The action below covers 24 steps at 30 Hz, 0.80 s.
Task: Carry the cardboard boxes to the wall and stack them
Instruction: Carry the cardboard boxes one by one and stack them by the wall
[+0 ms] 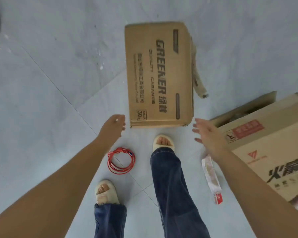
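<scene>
GREENER cardboard box (159, 74): flat on tiled floor (50, 91), frame centre-top. Second cardboard box (272, 143): right edge, flap open. Left hand (114, 125), right hand (207, 133): fingers loose, holding nothing, approx. flanking GREENER box's near corners, prob. not touching. Red cord coil (121, 160): lower centre.

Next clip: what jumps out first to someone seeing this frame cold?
The closed GREENER cardboard box lying on the grey tiled floor at centre, with the left hand and right hand open, reaching toward its near corners without touching it. After that, the bright red coiled cord between the feet, and a second, open cardboard box at the right edge.
</scene>
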{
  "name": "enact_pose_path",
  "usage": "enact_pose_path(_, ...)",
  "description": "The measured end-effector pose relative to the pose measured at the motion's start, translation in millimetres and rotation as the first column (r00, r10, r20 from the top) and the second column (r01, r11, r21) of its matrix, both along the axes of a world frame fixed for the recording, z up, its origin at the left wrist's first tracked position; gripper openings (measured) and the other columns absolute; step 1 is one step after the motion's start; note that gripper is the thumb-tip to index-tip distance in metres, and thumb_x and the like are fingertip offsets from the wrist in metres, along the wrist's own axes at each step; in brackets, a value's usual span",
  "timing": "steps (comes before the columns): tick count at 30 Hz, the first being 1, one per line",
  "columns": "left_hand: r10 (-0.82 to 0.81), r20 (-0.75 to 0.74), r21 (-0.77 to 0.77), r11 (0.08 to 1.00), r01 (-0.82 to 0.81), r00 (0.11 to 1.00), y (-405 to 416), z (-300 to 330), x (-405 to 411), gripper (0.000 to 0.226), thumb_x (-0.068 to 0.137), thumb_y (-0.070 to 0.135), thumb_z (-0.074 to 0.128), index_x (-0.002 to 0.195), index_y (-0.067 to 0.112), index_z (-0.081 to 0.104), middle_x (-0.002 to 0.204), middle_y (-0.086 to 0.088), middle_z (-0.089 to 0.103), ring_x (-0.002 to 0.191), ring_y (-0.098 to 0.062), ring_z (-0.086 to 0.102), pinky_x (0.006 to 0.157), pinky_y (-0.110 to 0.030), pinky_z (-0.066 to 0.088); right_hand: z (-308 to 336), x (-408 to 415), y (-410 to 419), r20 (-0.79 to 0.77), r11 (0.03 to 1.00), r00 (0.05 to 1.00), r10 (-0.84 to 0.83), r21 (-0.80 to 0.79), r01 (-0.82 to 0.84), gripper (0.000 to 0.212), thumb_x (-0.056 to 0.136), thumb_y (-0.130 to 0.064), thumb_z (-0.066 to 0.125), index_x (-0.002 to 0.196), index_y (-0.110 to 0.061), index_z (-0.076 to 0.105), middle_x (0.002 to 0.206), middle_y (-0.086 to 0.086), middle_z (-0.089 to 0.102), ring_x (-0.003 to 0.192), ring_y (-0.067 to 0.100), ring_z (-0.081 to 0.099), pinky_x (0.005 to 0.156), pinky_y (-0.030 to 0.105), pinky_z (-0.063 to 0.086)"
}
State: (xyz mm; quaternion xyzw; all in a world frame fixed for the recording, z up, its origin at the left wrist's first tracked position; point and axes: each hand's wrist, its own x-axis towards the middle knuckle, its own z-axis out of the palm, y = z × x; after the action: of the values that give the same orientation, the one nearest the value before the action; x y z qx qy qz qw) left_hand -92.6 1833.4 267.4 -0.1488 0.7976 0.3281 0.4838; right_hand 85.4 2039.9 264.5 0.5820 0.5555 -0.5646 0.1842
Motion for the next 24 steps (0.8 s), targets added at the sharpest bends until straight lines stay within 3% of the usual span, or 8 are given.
enact_pose_path(2,0.034,-0.010,-0.057,0.998,-0.035,0.999,6,-42,-4,0.036,0.099,0.034,0.042,0.128,0.012,0.049,0.121,-0.008,0.055,0.099,-0.020,0.054,0.090,-0.038,0.047,-38,-6,3,0.004,0.997,0.998,0.065,0.051,-0.065,0.029,0.103,-0.027,0.034,0.127,-0.020,0.047,0.105,-0.007,0.049,0.105,0.016,0.050,0.100,0.037,0.042)
enact_pose_path(5,0.006,0.019,-0.098,0.995,-0.004,1.000,10,-87,-2,0.052,0.099,0.043,0.036,0.143,0.016,0.035,0.140,-0.006,0.045,0.121,-0.022,0.047,0.105,-0.045,0.040,-82,-10,3,-0.021,0.994,0.999,0.050,0.100,-0.047,0.040,0.103,-0.031,0.035,0.140,-0.017,0.036,0.120,-0.009,0.043,0.111,0.009,0.043,0.097,0.026,0.036)
enact_pose_path(9,0.087,0.209,0.009,0.996,-0.091,0.974,8,-113,9,0.052,0.098,0.055,0.030,0.139,0.026,0.039,0.132,0.008,0.050,0.119,-0.013,0.045,0.103,-0.045,0.037,-118,-8,-4,-0.100,0.994,0.992,0.082,0.082,-0.074,0.050,0.102,-0.039,0.034,0.148,-0.022,0.025,0.142,-0.003,0.045,0.124,0.010,0.046,0.099,0.016,0.040)
enact_pose_path(12,0.114,0.173,0.063,0.990,-0.127,0.978,12,-113,21,0.043,0.097,0.056,0.031,0.133,0.034,0.039,0.119,0.016,0.053,0.114,-0.011,0.046,0.099,-0.041,0.036,-120,-18,-9,-0.123,0.999,0.992,0.035,-0.024,-0.038,0.046,0.101,-0.046,0.031,0.145,-0.033,0.027,0.132,-0.011,0.052,0.118,0.008,0.050,0.107,0.032,0.040)
enact_pose_path(15,0.225,0.062,0.122,0.965,-0.231,0.972,22,-96,28,0.031,0.098,0.049,0.036,0.126,0.036,0.041,0.106,0.023,0.054,0.100,0.001,0.050,0.098,-0.038,0.039,-98,-32,-6,-0.134,0.998,0.990,-0.049,-0.039,0.044,0.038,0.101,-0.044,0.031,0.139,-0.038,0.033,0.107,-0.022,0.054,0.100,0.000,0.052,0.098,0.036,0.045)
enact_pose_path(18,0.343,0.032,0.172,0.924,-0.343,0.939,31,-57,26,0.038,0.097,0.047,0.042,0.133,0.035,0.043,0.119,0.017,0.056,0.110,-0.006,0.051,0.095,-0.046,0.042,-60,-38,3,-0.166,0.992,0.978,-0.126,-0.034,0.122,0.029,0.101,-0.044,0.033,0.129,-0.041,0.041,0.107,-0.021,0.054,0.099,0.001,0.053,0.092,0.040,0.048)
enact_pose_path(21,0.388,0.019,0.243,0.892,-0.381,0.922,31,-3,22,0.024,0.097,0.042,0.044,0.120,0.041,0.052,0.099,0.029,0.062,0.093,0.007,0.057,0.085,-0.037,0.049,-13,-49,5,-0.209,0.977,0.954,-0.213,-0.030,0.212,0.028,0.101,-0.043,0.034,0.122,-0.035,0.050,0.105,-0.012,0.062,0.096,0.007,0.061,0.079,0.037,0.054)
enact_pose_path(24,0.465,-0.005,0.264,0.855,-0.447,0.885,23,52,19,0.021,0.098,0.040,0.045,0.116,0.039,0.055,0.095,0.027,0.063,0.090,0.007,0.058,0.087,-0.040,0.051,36,-62,-4,-0.239,0.976,0.946,-0.219,-0.033,0.217,0.029,0.100,-0.044,0.036,0.120,-0.035,0.054,0.107,-0.007,0.065,0.099,0.016,0.064,0.074,0.041,0.056)
